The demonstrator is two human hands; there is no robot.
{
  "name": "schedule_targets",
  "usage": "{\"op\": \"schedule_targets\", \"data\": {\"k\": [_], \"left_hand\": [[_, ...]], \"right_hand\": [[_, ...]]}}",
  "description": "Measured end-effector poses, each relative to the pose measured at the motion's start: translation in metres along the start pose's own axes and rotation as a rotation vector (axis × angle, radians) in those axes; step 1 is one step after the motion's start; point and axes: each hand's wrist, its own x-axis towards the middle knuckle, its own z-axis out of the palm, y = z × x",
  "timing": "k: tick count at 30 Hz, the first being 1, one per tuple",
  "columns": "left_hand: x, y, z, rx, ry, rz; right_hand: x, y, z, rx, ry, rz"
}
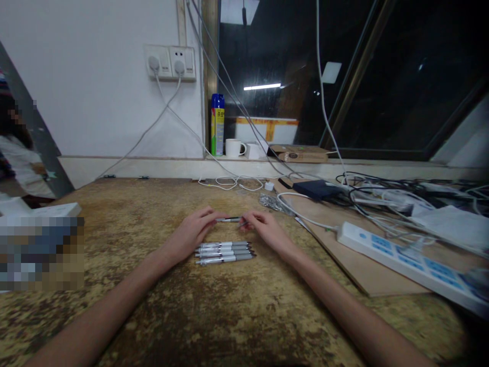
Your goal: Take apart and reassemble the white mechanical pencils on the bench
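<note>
A slim pen (230, 219) with a pale barrel and a dark section spans the gap between my two hands, lying crosswise. My left hand (195, 227) grips its left end with thumb and fingers. Bent fingers of my right hand (264, 227) pinch the other end, hiding the tip. Just nearer to me, several similar pens (224, 252) with clear and grey barrels lie side by side on the worn wooden table (214, 311), dark tips pointing right.
On the right, a white power strip (405, 260) and tangled cables rest on a brown board (355, 265), by a dark blue box (319, 189). A clear crumpled bag (273, 202) lies behind my right hand. A mug (233, 148) and spray can (217, 125) stand on the sill.
</note>
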Motion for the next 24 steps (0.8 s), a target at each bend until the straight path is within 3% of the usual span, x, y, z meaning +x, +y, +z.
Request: {"op": "schedule_targets", "data": {"k": [10,15,24], "left_hand": [[0.001,0.003,-0.001,-0.029,0.019,-0.004],[0.001,-0.006,-0.002,-0.074,0.098,-0.088],[-0.001,-0.021,-0.005,-0.064,0.129,-0.182]], "right_hand": [[0.000,-0.007,-0.005,0.038,0.003,0.014],[0.003,-0.006,-0.012,0.044,0.045,0.004],[0.007,0.004,-0.022,0.055,0.123,0.023]]}}
